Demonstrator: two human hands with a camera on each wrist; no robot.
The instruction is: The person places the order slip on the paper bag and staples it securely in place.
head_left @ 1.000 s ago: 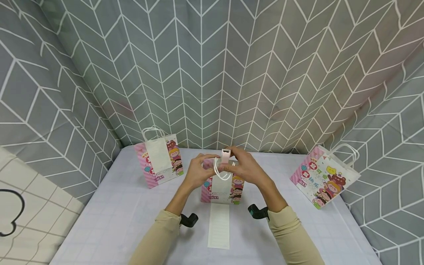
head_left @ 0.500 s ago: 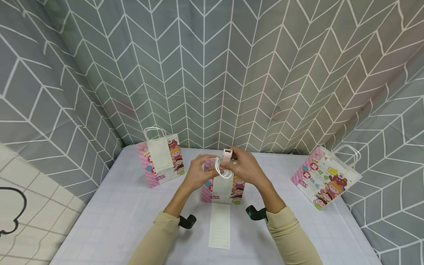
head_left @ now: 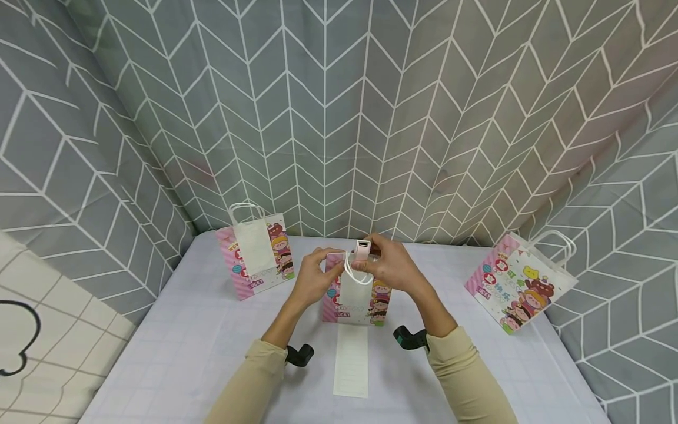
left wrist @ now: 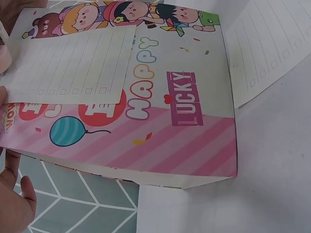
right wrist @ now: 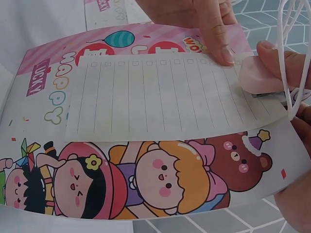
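Note:
A pink and white cartoon paper bag [head_left: 381, 300] stands upright at the table's middle, with a lined paper slip [right wrist: 160, 97] lying against its front at the top edge. My left hand [head_left: 312, 275] pinches the slip and bag top, its thumb pressing the slip in the right wrist view and other fingers behind the bag. In my right hand [head_left: 394, 266] is a small pale pink stapler [head_left: 362, 249], gripped over the top edge of slip and bag. White cord handles [right wrist: 284, 48] hang beside it. The stapler's jaw is mostly hidden by the fingers.
Another lined slip [head_left: 351, 362] lies on the table [head_left: 185, 353] in front of the bag. At the left stands a similar bag [head_left: 278, 259] with a slip on its front. A third bag [head_left: 508, 288] leans at the right. Patterned curtains [head_left: 318, 118] enclose the table.
The stapler has tilted slightly and come back more upright at the bag's top edge. Both hands stay at nearly the same place, and the cord handles have shifted a little.

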